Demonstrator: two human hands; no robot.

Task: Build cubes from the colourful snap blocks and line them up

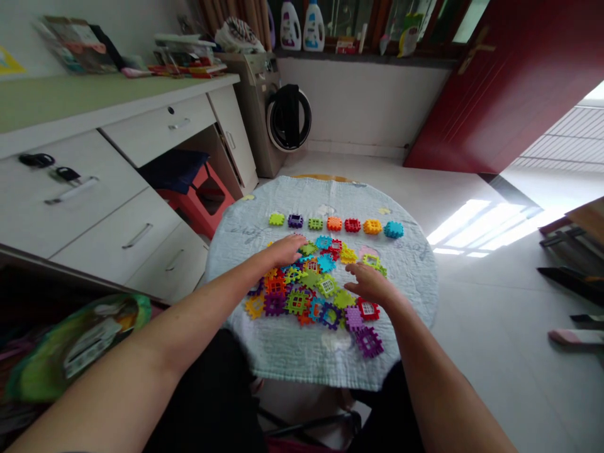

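A round table under a pale blue quilted cloth (415, 277) carries a heap of coloured plastic interlocking tiles (311, 289). Farther back, several tiles stand in a row (334, 224), from green at the left to teal at the right. My left hand (283, 250) lies palm down on the heap's far left side, fingers stretched out over a teal tile. My right hand (370, 283) rests on the heap's right side, fingers loosely curled down onto the tiles near a red window tile (367, 309). A purple tile (369, 341) lies apart at the front.
White drawers and a desk (117, 207) stand close on the left, with a red stool (202, 198) beneath. A washing machine (278, 119) is at the back, a red door (509, 82) to the right. A green bag (70, 346) lies at my left.
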